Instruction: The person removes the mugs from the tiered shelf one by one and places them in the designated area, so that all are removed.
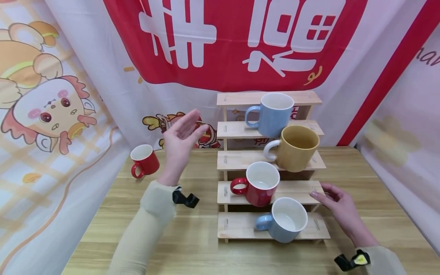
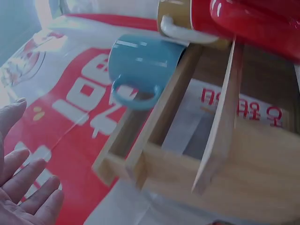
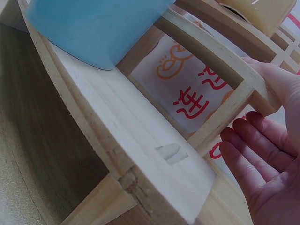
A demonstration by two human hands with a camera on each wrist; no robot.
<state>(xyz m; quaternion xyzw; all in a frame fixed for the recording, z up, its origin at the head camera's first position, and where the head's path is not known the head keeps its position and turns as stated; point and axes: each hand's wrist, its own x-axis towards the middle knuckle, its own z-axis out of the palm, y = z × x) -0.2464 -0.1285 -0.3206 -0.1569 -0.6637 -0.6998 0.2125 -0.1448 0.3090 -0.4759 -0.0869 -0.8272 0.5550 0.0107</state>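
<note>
A stepped wooden rack (image 1: 231, 225) stands on the table with mugs on its tiers. From top to bottom they are a light blue mug (image 1: 271, 119), a tan mug (image 1: 298, 149) with a white handle, a red mug (image 1: 259, 188) and another light blue mug (image 1: 288, 221). At the rack's right end my right hand (image 1: 338, 208) grips a tier board, thumb on top and fingers beside and below it. My left hand (image 1: 180, 143) is raised in the air left of the rack, fingers extended, holding nothing. A second red mug (image 1: 148, 162) stands on the table to its left.
The wood-grain table (image 1: 185, 244) is bounded by printed cloth (image 1: 192, 95) at the back and both sides. In the left wrist view, a blue mug (image 2: 140, 63) sits close beside the rack's side panel (image 2: 197, 183).
</note>
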